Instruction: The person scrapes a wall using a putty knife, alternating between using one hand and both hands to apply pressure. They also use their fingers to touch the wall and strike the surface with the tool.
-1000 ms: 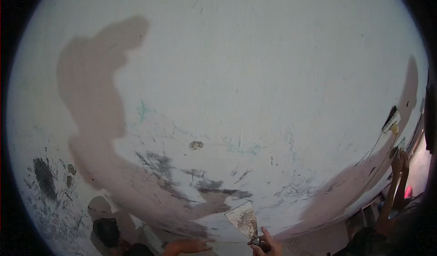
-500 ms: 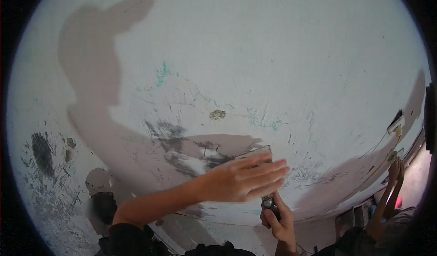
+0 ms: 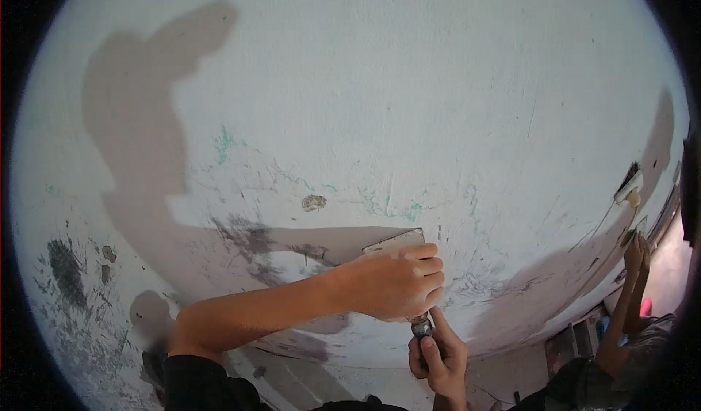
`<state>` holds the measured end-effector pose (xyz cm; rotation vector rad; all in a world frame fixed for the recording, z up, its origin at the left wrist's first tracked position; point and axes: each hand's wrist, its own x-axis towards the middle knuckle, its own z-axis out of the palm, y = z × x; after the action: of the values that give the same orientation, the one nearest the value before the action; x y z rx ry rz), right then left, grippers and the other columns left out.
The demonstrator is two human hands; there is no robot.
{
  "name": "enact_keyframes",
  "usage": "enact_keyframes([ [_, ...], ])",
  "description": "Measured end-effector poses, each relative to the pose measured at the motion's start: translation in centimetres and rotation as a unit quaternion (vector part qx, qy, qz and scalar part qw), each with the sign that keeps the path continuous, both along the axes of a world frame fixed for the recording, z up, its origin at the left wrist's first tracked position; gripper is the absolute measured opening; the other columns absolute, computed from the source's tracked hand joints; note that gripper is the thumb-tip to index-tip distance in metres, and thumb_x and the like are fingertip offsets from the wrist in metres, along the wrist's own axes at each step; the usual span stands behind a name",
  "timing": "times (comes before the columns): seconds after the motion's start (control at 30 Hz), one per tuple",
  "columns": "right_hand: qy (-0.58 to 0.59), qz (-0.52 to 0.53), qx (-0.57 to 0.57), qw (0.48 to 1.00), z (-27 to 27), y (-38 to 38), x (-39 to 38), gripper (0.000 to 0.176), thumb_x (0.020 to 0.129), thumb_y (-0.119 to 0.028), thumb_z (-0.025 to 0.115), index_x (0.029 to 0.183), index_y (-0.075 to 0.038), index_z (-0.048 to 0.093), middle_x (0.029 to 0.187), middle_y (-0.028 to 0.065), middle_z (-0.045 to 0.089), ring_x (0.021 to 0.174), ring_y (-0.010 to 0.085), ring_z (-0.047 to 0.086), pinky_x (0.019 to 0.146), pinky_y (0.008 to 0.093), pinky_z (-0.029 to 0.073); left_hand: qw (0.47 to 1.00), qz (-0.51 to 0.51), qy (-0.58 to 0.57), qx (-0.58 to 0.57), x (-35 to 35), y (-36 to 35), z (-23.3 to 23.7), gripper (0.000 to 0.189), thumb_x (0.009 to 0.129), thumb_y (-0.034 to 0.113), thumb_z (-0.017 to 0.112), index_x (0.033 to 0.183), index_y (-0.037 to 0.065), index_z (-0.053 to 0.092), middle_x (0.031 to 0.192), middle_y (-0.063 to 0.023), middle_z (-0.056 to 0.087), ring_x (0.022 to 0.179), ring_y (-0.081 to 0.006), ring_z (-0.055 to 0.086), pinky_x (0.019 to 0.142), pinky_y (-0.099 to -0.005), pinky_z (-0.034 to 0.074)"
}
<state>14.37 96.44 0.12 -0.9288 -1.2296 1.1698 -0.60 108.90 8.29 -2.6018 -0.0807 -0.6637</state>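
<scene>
Scraper (image 3: 394,242) stands blade-up in front of the wall (image 3: 438,104), a little below and right of the picture's middle, its pale top edge slanting up to the right and its dark handle (image 3: 422,328) pointing down. The right hand (image 3: 445,356) is clamped round that handle, thumb laid along it. The left hand (image 3: 391,283) crosses over the blade with its fingers bent inward, hiding most of the metal; whether it grips the blade or only rests against it, I cannot tell. The two hands sit close together, left above right, and the left forearm runs back to a black sleeve (image 3: 197,385). Just above the blade, to the left, a small chipped spot (image 3: 314,203) breaks the wall's surface, with green marks (image 3: 225,144) farther left and dark smears (image 3: 252,239) lower down. A large shadow (image 3: 135,111) falls on the left part of the wall, above a black scuffed patch (image 3: 66,272). At the far right, well apart, another person's hands (image 3: 637,254) are raised near the wall, below a pale fitting (image 3: 629,188)
</scene>
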Motion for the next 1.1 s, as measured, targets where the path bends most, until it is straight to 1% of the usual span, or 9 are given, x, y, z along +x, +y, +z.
enact_keyframes([
  [0.23, -0.11, -0.071, 0.145, 0.981, 0.3, 0.9, -0.7, 0.041, 0.092, -0.005, 0.05, 0.132, 0.006, 0.046, 0.06, 0.0038, 0.058, 0.044, 0.0066, 0.048, 0.042, 0.0208, 0.038, 0.997, -0.036, 0.059, -0.024, -0.4, 1.0, 1.7, 0.02, 0.066, 0.022, 0.067, 0.063, 0.009, 0.052, 0.064, -0.0006, 0.051, 0.07, -0.0144, 0.054, 0.07, -0.0279, 0.041],
  [0.27, -0.161, -0.039, 0.163, 0.973, -1.0, 1.4, 0.4, 0.044, 0.093, -0.008, 0.053, 0.135, 0.002, 0.045, 0.069, 0.0071, 0.062, 0.055, 0.0085, 0.054, 0.053, 0.0228, 0.044, 0.997, -0.037, 0.051, -0.038, -0.4, 1.0, 1.4, 0.02, 0.066, 0.022, 0.067, 0.063, 0.009, 0.052, 0.064, -0.0002, 0.051, 0.07, -0.0141, 0.054, 0.069, -0.0274, 0.04],
  [0.37, -0.131, -0.06, 0.139, 0.98, -1.0, 1.1, 0.3, 0.037, 0.091, -0.008, 0.057, 0.125, 0.004, 0.055, 0.061, 0.0066, 0.061, 0.054, 0.0077, 0.056, 0.054, 0.0227, 0.045, 0.997, -0.057, 0.016, -0.039, -0.4, 1.0, 1.5, 0.02, 0.065, 0.021, 0.067, 0.062, 0.009, 0.051, 0.063, 0.0006, 0.05, 0.068, -0.0132, 0.053, 0.067, -0.0263, 0.04],
  [0.43, -0.17, -0.071, 0.179, 0.966, -0.9, 1.6, 0.1, 0.038, 0.09, -0.006, 0.058, 0.126, 0.005, 0.054, 0.062, 0.0073, 0.061, 0.055, 0.0072, 0.055, 0.053, 0.0223, 0.044, 0.998, -0.022, 0.057, -0.01, -0.7, 1.2, 1.7, 0.019, 0.066, 0.019, 0.067, 0.063, 0.009, 0.051, 0.063, 0.0005, 0.05, 0.067, -0.0131, 0.052, 0.067, -0.0262, 0.039],
  [0.53, -0.195, -0.071, 0.209, 0.956, -0.4, 1.1, -0.2, 0.041, 0.092, -0.004, 0.051, 0.131, 0.006, 0.048, 0.058, 0.0027, 0.056, 0.043, 0.0063, 0.047, 0.044, 0.0212, 0.039, 0.998, -0.065, 0.005, -0.025, -0.4, 1.3, 0.5, 0.017, 0.064, 0.019, 0.064, 0.058, 0.01, 0.051, 0.06, 0.0006, 0.051, 0.063, -0.0134, 0.052, 0.069, -0.0265, 0.039],
  [0.63, -0.142, -0.056, 0.189, 0.97, -0.4, 2.0, -0.1, 0.041, 0.092, -0.003, 0.05, 0.132, 0.005, 0.047, 0.058, 0.0026, 0.056, 0.044, 0.0063, 0.047, 0.044, 0.0216, 0.039, 0.999, -0.041, -0.002, 0.024, -0.4, 1.7, 0.8, 0.017, 0.063, 0.019, 0.064, 0.058, 0.009, 0.051, 0.061, 0.0002, 0.052, 0.064, -0.0136, 0.052, 0.069, -0.0265, 0.039],
  [0.9, -0.074, -0.045, 0.128, 0.988, -0.2, 2.1, 0.1, 0.039, 0.093, -0.005, 0.052, 0.131, 0.003, 0.049, 0.058, 0.0047, 0.055, 0.045, 0.0074, 0.048, 0.042, 0.0214, 0.037, 0.998, -0.05, 0.021, -0.009, -0.5, 1.5, 1.3, 0.017, 0.064, 0.016, 0.067, 0.06, 0.009, 0.051, 0.06, 0.0003, 0.05, 0.065, -0.0127, 0.051, 0.065, -0.027, 0.04],
  [0.93, -0.016, -0.035, 0.156, 0.987, -0.6, 2.1, -0.2, 0.038, 0.093, -0.005, 0.052, 0.13, 0.003, 0.05, 0.058, 0.0048, 0.056, 0.045, 0.007, 0.048, 0.041, 0.0209, 0.036, 0.999, -0.035, 0.022, 0.001, -0.4, 1.6, 1.4, 0.017, 0.063, 0.015, 0.066, 0.06, 0.009, 0.051, 0.06, 0.0004, 0.05, 0.064, -0.0129, 0.051, 0.065, -0.027, 0.04],
  [1.1, -0.063, -0.04, 0.129, 0.989, -0.6, 2.0, 0.1, 0.038, 0.093, -0.007, 0.053, 0.129, 0.005, 0.05, 0.058, 0.0061, 0.056, 0.043, 0.0067, 0.046, 0.04, 0.0212, 0.034, 0.998, -0.05, 0.022, -0.007, -0.1, 1.8, 1.6, 0.016, 0.063, 0.016, 0.065, 0.059, 0.01, 0.05, 0.058, 0.0004, 0.049, 0.061, -0.0125, 0.051, 0.063, -0.0266, 0.04],
])
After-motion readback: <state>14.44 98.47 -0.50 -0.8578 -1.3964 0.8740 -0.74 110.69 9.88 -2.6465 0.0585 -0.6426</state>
